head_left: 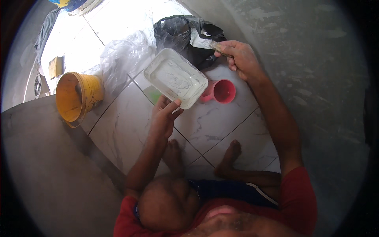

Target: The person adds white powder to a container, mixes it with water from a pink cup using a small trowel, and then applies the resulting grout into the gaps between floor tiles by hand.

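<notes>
The shallow white tray (161, 71), pinched near one corner by the left hand (163, 115), could tip; the right hand (242, 60) grips a putty knife (216, 47).

Looks like a tiled room under renovation.
Shows in a bare grey wall (312, 91) with pale patches, a marbled white tile floor (213, 124), a stained yellow bucket (92, 89), a smeared white tray (171, 77) and crumpled clear plastic (124, 61); cannot tell home from shop.
</notes>
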The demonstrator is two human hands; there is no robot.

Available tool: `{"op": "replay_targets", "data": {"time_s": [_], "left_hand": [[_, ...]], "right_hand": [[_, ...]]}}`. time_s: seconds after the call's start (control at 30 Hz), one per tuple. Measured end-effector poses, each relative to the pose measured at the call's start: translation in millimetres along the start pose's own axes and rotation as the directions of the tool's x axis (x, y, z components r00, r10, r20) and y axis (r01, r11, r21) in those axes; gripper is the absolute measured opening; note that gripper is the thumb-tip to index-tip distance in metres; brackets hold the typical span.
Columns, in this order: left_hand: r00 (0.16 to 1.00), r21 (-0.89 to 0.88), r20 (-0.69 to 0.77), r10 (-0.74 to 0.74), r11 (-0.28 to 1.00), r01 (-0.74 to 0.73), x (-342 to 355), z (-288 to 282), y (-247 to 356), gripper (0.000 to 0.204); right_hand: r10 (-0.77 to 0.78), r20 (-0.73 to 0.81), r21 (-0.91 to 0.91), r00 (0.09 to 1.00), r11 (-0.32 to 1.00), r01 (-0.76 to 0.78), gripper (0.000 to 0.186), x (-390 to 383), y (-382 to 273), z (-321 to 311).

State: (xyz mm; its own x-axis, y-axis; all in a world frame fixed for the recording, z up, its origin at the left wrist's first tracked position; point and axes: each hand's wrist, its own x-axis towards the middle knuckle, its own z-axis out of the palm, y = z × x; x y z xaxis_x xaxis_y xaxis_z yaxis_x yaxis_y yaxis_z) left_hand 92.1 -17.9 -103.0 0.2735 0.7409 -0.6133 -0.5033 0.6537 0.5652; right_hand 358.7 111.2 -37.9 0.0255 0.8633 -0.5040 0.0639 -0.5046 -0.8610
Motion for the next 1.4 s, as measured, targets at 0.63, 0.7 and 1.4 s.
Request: {"op": "replay_targets", "data": {"time_s": [0.63, 0.7, 1.4], "left_hand": [[1.0, 0.015, 0.015, 0.008, 1.0, -0.009, 4, -11, -12, 0.061], [1.0, 0.003, 0.018, -0.007, 1.0, 0.007, 4, -13, -12, 0.062], [1.0, -0.066, 0.022, 0.01, 0.998, -0.009, -1, -20, -10, 0.065]], "right_hand": [[-0.596, 0.365, -0.635, 0.715, 0.402, 0.659, 0.022, -74, 32, 45], [-0.564, 0.222, -0.577, 0.795, 0.582, 0.574, 0.021, -71, 20, 36], [-0.163, -0.194, -0.697, 0.967, 0.717, -0.019, 0.025, 123, 27, 38]]}}
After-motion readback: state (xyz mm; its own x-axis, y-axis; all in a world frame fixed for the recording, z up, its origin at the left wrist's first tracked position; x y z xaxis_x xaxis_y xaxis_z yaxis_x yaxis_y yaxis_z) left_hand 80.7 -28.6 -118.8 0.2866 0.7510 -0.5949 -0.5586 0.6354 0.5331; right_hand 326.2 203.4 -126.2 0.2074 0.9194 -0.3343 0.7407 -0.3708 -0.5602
